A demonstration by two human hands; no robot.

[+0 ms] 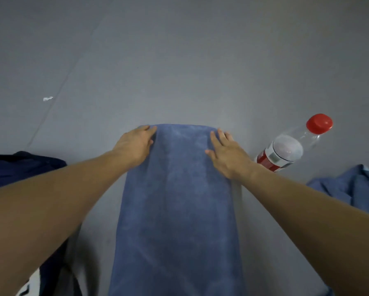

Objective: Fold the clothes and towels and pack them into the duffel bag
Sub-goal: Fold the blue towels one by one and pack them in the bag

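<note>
One grey surface (179,60) fills the view, crossed by faint seams. On it lies one blue towel (177,210), a long smooth strip running from the lower edge of the picture up to the middle, its far end squared off.

Two bare arms reach out over it, one along each side. The left hand (134,146) rests on the towel's far left corner, fingers close together and nearly straight, the thumb lying against the side edge. The right hand (228,152) lies flat near the far right edge, all its fingers spread and pressing on the cloth.

At the left edge sits one heap of dark navy fabric (19,167) — whether it is a garment or a bag I cannot tell. At the right edge lies one crumpled blue cloth (354,184), apart from the towel.

Between that cloth and the towel, just beyond the right wrist, one clear plastic bottle (286,152) lies on its side, with a red-and-white label and one red cap (319,123) pointing away.

Far to the left, well apart from everything else, lies one small white scrap (48,98).
</note>
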